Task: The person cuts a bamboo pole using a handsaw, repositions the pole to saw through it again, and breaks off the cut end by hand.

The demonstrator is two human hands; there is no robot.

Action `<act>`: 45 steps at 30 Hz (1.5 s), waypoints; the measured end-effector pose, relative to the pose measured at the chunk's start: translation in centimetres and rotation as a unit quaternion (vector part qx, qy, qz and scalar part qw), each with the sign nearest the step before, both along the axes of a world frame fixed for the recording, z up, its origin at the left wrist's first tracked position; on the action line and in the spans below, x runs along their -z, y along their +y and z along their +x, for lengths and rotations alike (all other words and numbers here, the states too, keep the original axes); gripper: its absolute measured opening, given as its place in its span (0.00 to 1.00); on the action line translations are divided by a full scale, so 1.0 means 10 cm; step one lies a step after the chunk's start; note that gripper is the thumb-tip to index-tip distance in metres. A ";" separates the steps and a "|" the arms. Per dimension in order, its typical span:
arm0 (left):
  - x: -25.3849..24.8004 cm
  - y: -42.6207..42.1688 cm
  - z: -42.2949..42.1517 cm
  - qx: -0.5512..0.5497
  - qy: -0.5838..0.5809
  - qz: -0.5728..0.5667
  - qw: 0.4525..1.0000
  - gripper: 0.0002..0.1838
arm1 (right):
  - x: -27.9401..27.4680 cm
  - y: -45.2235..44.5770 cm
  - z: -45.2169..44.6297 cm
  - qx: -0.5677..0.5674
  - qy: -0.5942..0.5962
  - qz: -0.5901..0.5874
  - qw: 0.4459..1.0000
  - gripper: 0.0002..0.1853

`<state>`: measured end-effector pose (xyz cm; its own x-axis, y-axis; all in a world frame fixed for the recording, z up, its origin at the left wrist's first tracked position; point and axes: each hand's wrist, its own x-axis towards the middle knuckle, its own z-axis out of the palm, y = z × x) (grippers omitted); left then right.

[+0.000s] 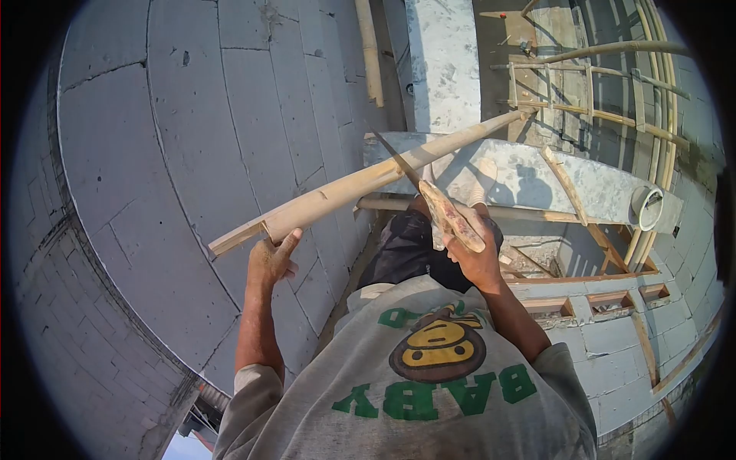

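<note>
A bamboo pole [330, 195] runs slantwise across the view, its near left end cut into a notch. My left hand [270, 259] is closed on the pole just beside that notch, thumb along its side. In my right hand [477, 251] is a handsaw [445, 215], with my fingers wrapped round its pale, worn wooden handle. The narrow dark blade crosses the middle of the pole and points up and left. Whether its teeth touch the bamboo I cannot tell.
My feet stand on a pale, stained plank [529, 180]. A grey block wall [199, 115] rises on the left. To the right are a white bucket [650, 208], a leaning wood strip [563, 184] and bamboo scaffold poles [613, 113]. A lower floor shows beyond the plank.
</note>
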<state>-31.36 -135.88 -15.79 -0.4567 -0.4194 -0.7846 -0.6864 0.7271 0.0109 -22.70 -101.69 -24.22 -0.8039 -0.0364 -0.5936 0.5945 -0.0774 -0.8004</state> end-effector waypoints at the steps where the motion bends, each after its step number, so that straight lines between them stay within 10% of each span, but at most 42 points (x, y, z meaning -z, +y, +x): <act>1: -0.06 0.02 -0.09 0.057 -0.046 -0.017 0.997 0.32 | 0.02 -0.06 0.05 0.005 0.016 0.005 1.000 0.22; 6: -0.23 0.17 -0.43 0.357 -0.154 -0.067 0.919 0.30 | 0.05 -0.28 0.25 0.046 0.041 0.003 0.998 0.21; 15: -0.35 0.35 -0.52 0.293 -0.246 -0.125 0.916 0.29 | 0.23 -0.52 0.53 0.047 0.190 0.109 0.975 0.12; 18: -0.25 0.46 -0.53 0.351 -0.111 -0.110 0.923 0.27 | 0.40 -0.57 0.75 0.001 0.292 0.260 0.920 0.13; 21: 0.17 0.62 -0.45 0.566 0.137 -0.091 0.808 0.30 | 0.38 -0.58 0.77 0.020 0.396 0.391 0.830 0.13; 24: 0.75 0.55 -0.39 0.627 0.137 -0.117 0.758 0.36 | 0.38 -0.53 0.83 0.002 0.294 0.278 0.914 0.12; 27: 0.93 0.67 -0.52 0.571 -0.104 -0.156 0.799 0.38 | 0.38 -0.49 0.83 -0.002 0.263 0.227 0.938 0.12; 35: 1.12 0.57 -0.59 0.547 -0.115 -0.082 0.825 0.35 | -0.07 -0.35 0.42 0.174 -0.032 -0.145 0.973 0.23; 40: 1.10 0.58 -0.66 0.553 -0.125 -0.060 0.822 0.33 | -0.01 -0.43 0.42 0.152 -0.033 -0.161 0.975 0.19; 45: 1.11 0.59 -0.69 0.546 -0.143 -0.044 0.825 0.33 | 0.22 -0.69 0.66 0.012 0.084 0.067 0.994 0.08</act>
